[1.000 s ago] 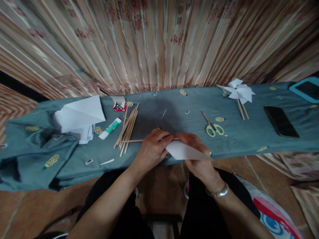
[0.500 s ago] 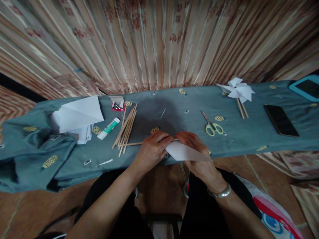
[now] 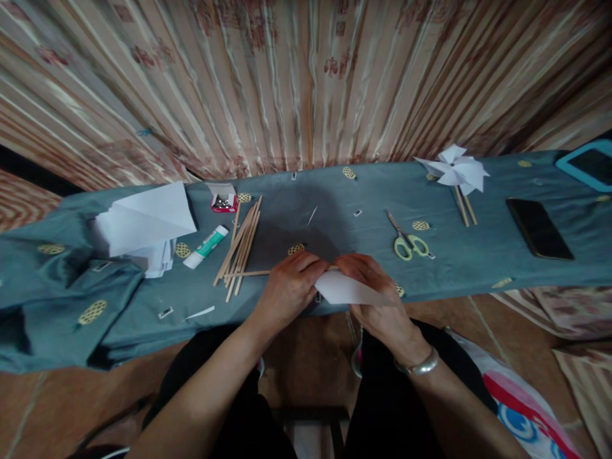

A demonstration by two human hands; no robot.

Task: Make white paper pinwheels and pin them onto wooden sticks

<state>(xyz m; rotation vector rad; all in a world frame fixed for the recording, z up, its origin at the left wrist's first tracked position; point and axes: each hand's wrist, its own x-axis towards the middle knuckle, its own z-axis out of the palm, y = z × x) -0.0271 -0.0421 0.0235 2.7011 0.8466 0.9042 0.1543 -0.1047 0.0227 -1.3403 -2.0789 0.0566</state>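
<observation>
Over the front edge of the table, my left hand (image 3: 292, 280) is closed around a thin wooden stick (image 3: 255, 273), which sticks out to the left above the loose bundle of sticks. My right hand (image 3: 375, 290) is closed on a folded piece of white paper (image 3: 345, 290), close to the left fingertips. A short length of the stick shows between the two hands; its right end is hidden by the right fingers. The bundle of wooden sticks (image 3: 245, 245) lies just beyond my left hand. Green-handled scissors (image 3: 405, 239) rest on the cloth to the right.
On the left are a glue stick (image 3: 205, 247), a red box of metal pins (image 3: 224, 201) and stacked white paper (image 3: 150, 220). Paper pinwheels (image 3: 459, 171) on sticks, a dark phone (image 3: 538, 228) and a blue-framed device (image 3: 588, 164) lie right. Paper scraps dot the cloth.
Both hands keep their hold at almost the same spot. The paper's lower edge sits slightly higher, and the whole view has shifted a little.
</observation>
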